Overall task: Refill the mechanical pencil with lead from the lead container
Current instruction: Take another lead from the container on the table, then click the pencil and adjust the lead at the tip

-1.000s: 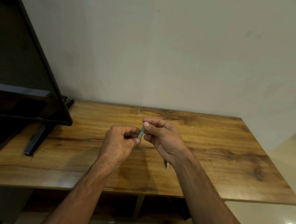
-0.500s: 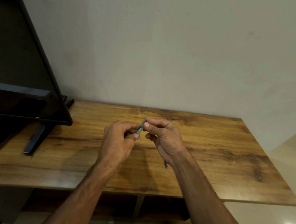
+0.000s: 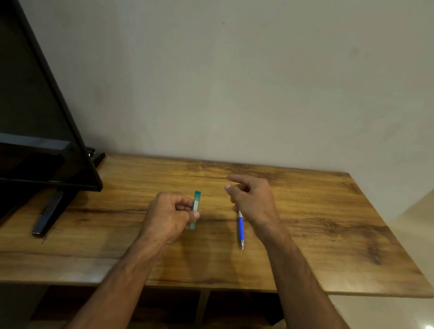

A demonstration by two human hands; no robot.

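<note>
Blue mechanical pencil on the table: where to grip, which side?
Pinch the blue barrel of the mechanical pencil across its width, coming from above. It lies flat on the table, tip toward the camera, far end hidden under the right hand, so the bare mid-barrel is probably best.

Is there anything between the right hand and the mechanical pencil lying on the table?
Nothing visible. The right hand is right over the blue mechanical pencil, hiding its far end. The left hand holds the lead container off to the side.
</note>
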